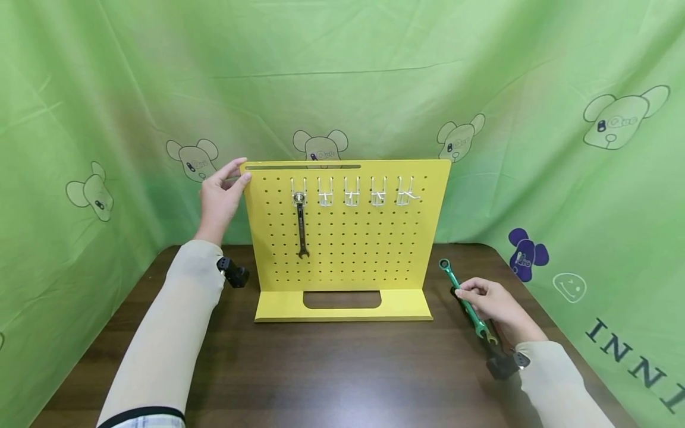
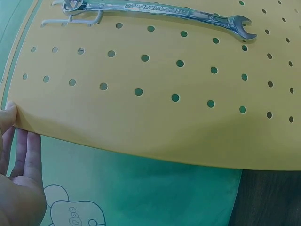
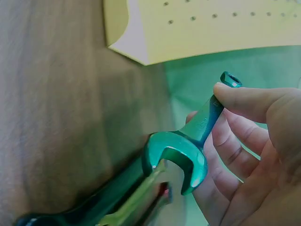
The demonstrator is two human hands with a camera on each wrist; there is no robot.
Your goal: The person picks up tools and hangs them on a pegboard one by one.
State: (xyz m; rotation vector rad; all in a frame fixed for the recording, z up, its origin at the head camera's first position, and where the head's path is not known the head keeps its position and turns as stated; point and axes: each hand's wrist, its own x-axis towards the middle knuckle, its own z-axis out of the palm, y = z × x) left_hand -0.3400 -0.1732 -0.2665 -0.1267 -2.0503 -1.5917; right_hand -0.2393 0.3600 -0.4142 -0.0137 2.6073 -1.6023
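Right of the yellow pegboard (image 1: pixel 342 229), right hand (image 1: pixel 495 306) pinches the green wrench (image 1: pixel 471 312) just over the table (image 1: pixel 342 368), best lifted clear of what look like blurred wrenches (image 3: pixel 134 200) beneath, while left hand (image 1: pixel 220 196) pinches the pegboard's top-left corner, ideally steadying it.

A shiny green wrench (image 1: pixel 470 310) is held aslant beside the upright, perforated yellow pegboard (image 1: pixel 348 248).

I count one yellow perforated board (image 1: pixel 342 229), five white wire hooks (image 1: pixel 351 193), one silvery steel wrench (image 1: pixel 301 229) and one glossy green metal wrench (image 1: pixel 472 314); the overlapping tools (image 3: pixel 134 200) near the green one I can't number. One bare left hand (image 1: pixel 218 199), one bare right hand (image 1: pixel 495 306), two small black wrist devices (image 1: pixel 235 273).
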